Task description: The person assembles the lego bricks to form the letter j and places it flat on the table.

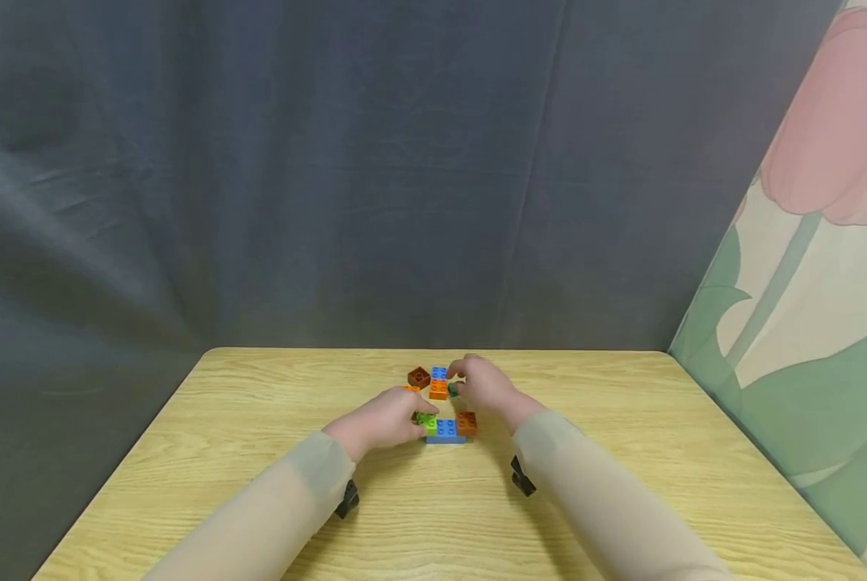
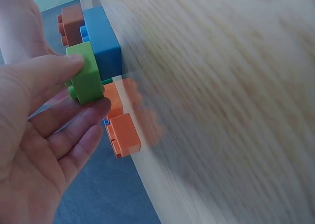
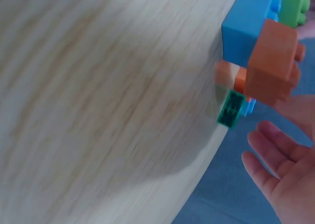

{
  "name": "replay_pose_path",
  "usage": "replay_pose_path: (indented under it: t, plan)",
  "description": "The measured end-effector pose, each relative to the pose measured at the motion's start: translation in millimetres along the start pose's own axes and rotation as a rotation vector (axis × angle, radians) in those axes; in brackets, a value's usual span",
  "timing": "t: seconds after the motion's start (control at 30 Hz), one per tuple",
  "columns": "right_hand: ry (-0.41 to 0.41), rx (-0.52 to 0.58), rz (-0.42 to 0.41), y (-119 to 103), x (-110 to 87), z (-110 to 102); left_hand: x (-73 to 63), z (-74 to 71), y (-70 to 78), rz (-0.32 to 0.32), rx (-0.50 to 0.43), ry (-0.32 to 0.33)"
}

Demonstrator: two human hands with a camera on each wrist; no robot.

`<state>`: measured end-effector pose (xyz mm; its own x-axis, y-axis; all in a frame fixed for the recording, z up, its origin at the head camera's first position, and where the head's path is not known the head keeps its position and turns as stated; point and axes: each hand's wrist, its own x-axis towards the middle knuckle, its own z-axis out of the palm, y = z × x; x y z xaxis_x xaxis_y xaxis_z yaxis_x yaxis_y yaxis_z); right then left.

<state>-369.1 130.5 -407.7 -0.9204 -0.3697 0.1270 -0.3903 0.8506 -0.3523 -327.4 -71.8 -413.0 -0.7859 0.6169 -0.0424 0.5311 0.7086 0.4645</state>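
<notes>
My left hand (image 1: 383, 418) pinches a light green brick (image 2: 86, 74) between thumb and fingers. That brick sits on the left end of a long blue brick (image 2: 106, 47) at the table's middle. On its right end is a brown brick (image 3: 270, 61), with another blue brick (image 1: 446, 426) between the two. Beyond this stack, my right hand (image 1: 483, 386) hovers with loosely bent fingers beside a dark green brick (image 3: 231, 108). Nothing shows in its grasp. An orange brick (image 1: 438, 390) and a small blue brick (image 1: 439, 373) lie left of its fingertips.
Farther back on the wooden table (image 1: 274, 411) lies a separate brown brick (image 1: 419, 377). Another orange brick (image 2: 124, 134) is partly hidden behind the left hand in the head view. A dark curtain (image 1: 375, 177) hangs behind the table, and a tulip-patterned cloth (image 1: 826, 282) hangs at right.
</notes>
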Motion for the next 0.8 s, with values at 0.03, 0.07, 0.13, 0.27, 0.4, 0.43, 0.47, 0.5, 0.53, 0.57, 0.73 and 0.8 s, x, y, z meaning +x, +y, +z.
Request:
replay_pose_path:
  t: [0.03,0.07,0.13,0.27,0.4,0.43,0.47,0.5,0.53,0.57,0.73,0.8]
  plan:
    - [-0.014,-0.017,-0.005,-1.1,2.2,1.6,0.6,0.2,-0.1,0.011,0.005,0.004]
    - [-0.025,-0.026,-0.010,-2.4,4.4,2.9,0.9,0.2,0.1,0.017,0.010,0.006]
    - [-0.038,-0.040,-0.019,-3.6,8.7,5.9,1.6,0.4,0.0,0.032,0.024,0.014]
    - [-0.057,-0.055,-0.027,-4.7,15.1,9.6,2.0,0.2,0.6,0.047,0.029,0.020]
    - [-0.066,-0.066,-0.009,-3.4,18.5,12.4,1.4,-0.2,1.1,0.050,0.034,0.021]
    - [-0.069,-0.068,-0.004,-3.0,19.0,13.0,1.1,-0.3,1.2,0.046,0.035,0.020]
    - [-0.073,-0.066,-0.001,-2.9,19.3,13.4,0.8,-0.3,1.2,0.041,0.034,0.017]
    - [-0.076,-0.066,-0.002,-2.7,19.5,13.8,0.5,-0.3,1.2,0.035,0.032,0.015]
    - [-0.080,-0.069,-0.006,-2.5,19.7,14.1,0.2,-0.1,1.3,0.030,0.033,0.013]
    - [-0.083,-0.069,-0.012,-2.6,19.8,14.3,-0.2,-0.2,1.5,0.025,0.036,0.013]
    - [-0.100,-0.049,-0.022,-5.0,19.2,14.0,-0.2,1.2,3.3,0.039,0.097,0.037]
    - [-0.103,-0.026,-0.014,-6.1,18.3,13.9,0.5,1.6,3.9,0.050,0.126,0.050]
